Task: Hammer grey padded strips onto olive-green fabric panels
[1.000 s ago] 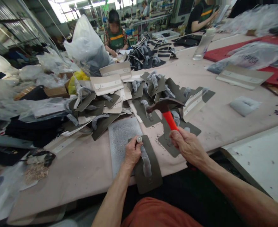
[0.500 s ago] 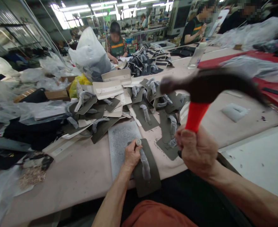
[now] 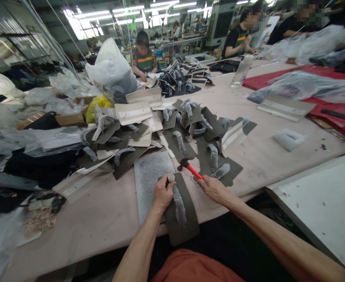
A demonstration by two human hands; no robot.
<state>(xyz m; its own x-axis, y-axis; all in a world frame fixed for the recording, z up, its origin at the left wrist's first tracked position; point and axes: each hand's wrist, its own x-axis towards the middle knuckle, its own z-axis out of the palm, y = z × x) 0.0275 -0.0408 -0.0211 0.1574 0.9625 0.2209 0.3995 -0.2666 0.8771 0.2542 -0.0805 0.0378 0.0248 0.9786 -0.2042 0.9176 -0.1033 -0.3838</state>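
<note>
My left hand [image 3: 163, 192] is closed around an upright metal punch [image 3: 171, 178], of which only the round top shows. Its lower end is hidden by my fingers. Beneath lies a dark grey-green panel [image 3: 187, 196] with a plastic-wrapped handle [image 3: 179, 205], partly over a speckled grey slab [image 3: 149, 176] and overhanging the table's front edge. My right hand [image 3: 215, 188] grips the orange-red handle of a claw hammer [image 3: 190, 167]. The hammer's dark head is low, right of the punch and apart from it.
Several similar panels with wrapped handles [image 3: 213, 154] are heaped beyond my hands. A large white plastic bag [image 3: 110, 70] stands behind them. Copper-coloured small pieces [image 3: 40, 219] lie at left. A clear bottle [image 3: 242, 70] stands at the far right. People sit across the table.
My right hand has brought the hammer down and left, from high in front of the camera to near the punch. My left hand and the panel stay almost in place.
</note>
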